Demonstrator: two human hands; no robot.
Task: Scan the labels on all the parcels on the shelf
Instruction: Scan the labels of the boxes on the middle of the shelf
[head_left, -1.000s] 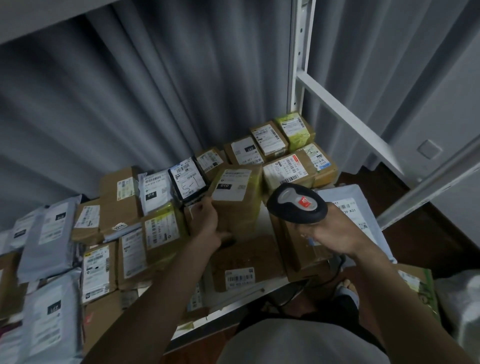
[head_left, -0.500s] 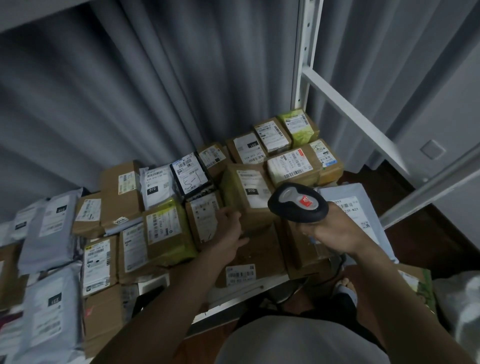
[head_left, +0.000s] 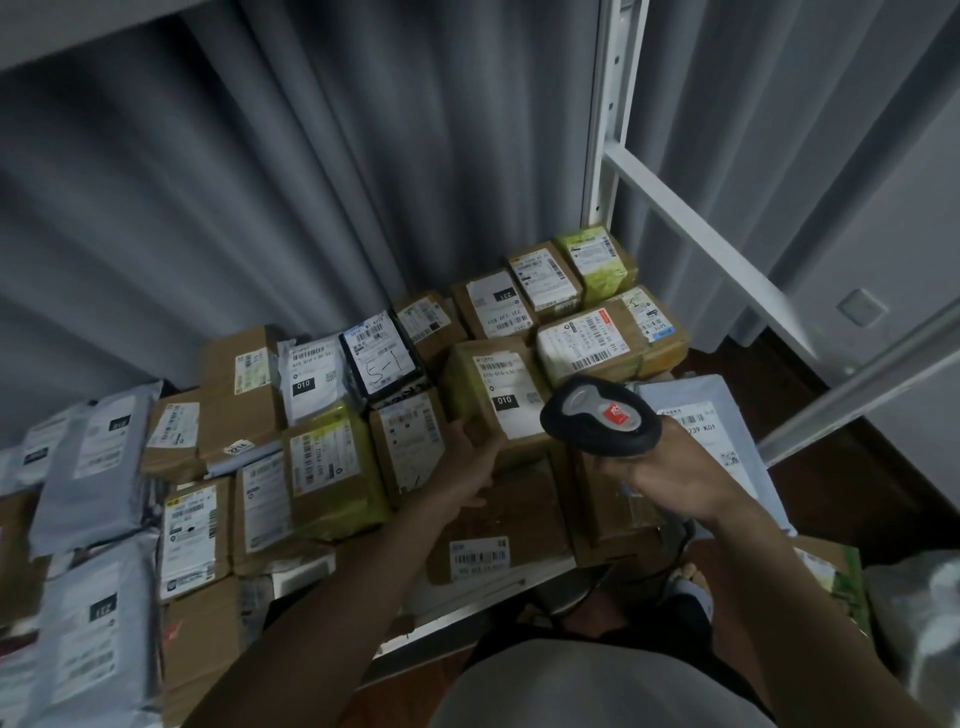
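Many labelled parcels cover the shelf (head_left: 467, 621): brown cardboard boxes and grey mailer bags. My left hand (head_left: 470, 462) holds the near left corner of a brown box with a "010" label (head_left: 498, 384), which lies label up in the middle of the shelf. My right hand (head_left: 670, 475) grips the handle of a black barcode scanner (head_left: 600, 418) with a grey and red top. The scanner's head hangs just right of that box, pointing away from me over the parcels.
Grey mailer bags (head_left: 91, 457) pile up at the left. A white mailer (head_left: 711, 431) lies under my right hand. The white shelf upright (head_left: 615, 104) and slanted braces (head_left: 701, 244) stand at the right, with a grey curtain behind. A dark wood floor shows lower right.
The "010" box was tipped up on its edge under my left hand and now lies flat, label up. My left hand slid to its near corner. The scanner hardly moved.
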